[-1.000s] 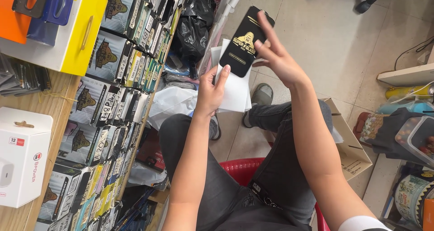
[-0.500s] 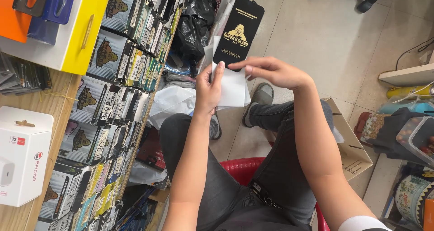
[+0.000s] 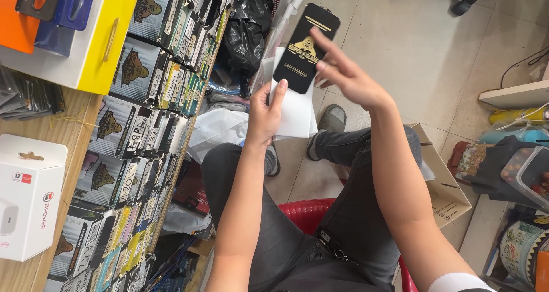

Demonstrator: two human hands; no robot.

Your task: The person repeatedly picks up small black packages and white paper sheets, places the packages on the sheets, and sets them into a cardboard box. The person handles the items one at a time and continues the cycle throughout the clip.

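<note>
My left hand point(image 3: 264, 113) grips a small stack of white sheets point(image 3: 296, 110) from below, its fingertips reaching the bottom edge of a black flat screen-protector pack with gold print point(image 3: 305, 45). A clear plastic sleeve point(image 3: 281, 18) sticks up behind the stack. My right hand point(image 3: 350, 79) is raised at the pack's right edge. Its index finger lies along the pack and the other fingers curl onto the rim; the thumb is hidden. I sit on a red stool point(image 3: 309, 212) with dark trousers over my knees.
Shelves of boxed screen protectors point(image 3: 143, 126) run down the left. On a wooden counter point(image 3: 34, 134) stand a white charger box point(image 3: 28, 200) and a yellow box point(image 3: 103, 40). A black bag point(image 3: 246, 34) lies ahead, a cardboard box point(image 3: 443, 183) at my right.
My right hand dropped from the black pack onto the white sheets, then rose back to the pack's right edge. The left hand stayed in place with the stack.
</note>
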